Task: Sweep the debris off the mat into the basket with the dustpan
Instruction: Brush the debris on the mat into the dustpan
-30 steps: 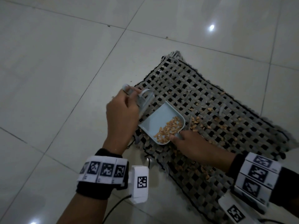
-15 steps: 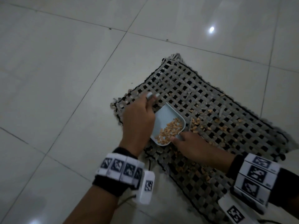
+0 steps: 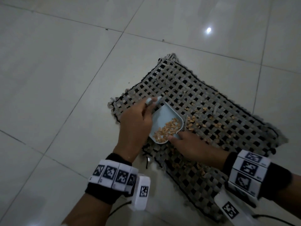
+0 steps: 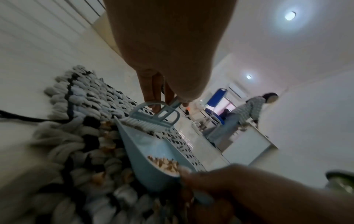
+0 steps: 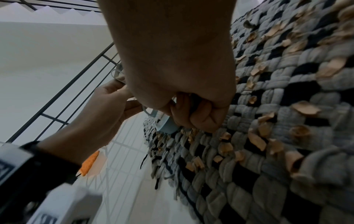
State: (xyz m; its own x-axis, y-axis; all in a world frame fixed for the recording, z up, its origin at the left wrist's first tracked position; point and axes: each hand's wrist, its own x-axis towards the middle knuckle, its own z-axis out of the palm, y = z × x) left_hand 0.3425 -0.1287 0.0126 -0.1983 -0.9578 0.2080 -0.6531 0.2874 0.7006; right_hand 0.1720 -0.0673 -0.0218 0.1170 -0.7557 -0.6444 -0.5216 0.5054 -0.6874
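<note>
Both our hands are busy on the woven mat (image 3: 203,115). Our left hand (image 3: 135,121) pinches the handle of a small pale-blue hand brush (image 4: 153,117) between thumb and fingertips, and in the left wrist view the bristles sit at the dustpan's open lip, on the side toward ten o'clock. Our right hand (image 3: 190,144) is curled round the dustpan's handle at about five o'clock of the pan, fingers folded under, knuckles close to the weave.

We keep the pale-blue dustpan (image 3: 164,116) low on the mat with its mouth toward the brush, presumably so that whatever the brush draws in slides straight onto the tray. A heap of tan debris (image 3: 169,129) already lies in the pan, gathered toward the handle end, which suggests we tilt the pan back slightly to keep the load from spilling out.

More tan flakes are scattered on the mat at three o'clock of the pan and along the near edge at six o'clock, under our right forearm, so by our reckoning the sweeping is only partly done. The mat lies askew on the pale tiled floor (image 3: 57,79). We cannot see the basket in the head view, so the emptying step seems yet to come.
</note>
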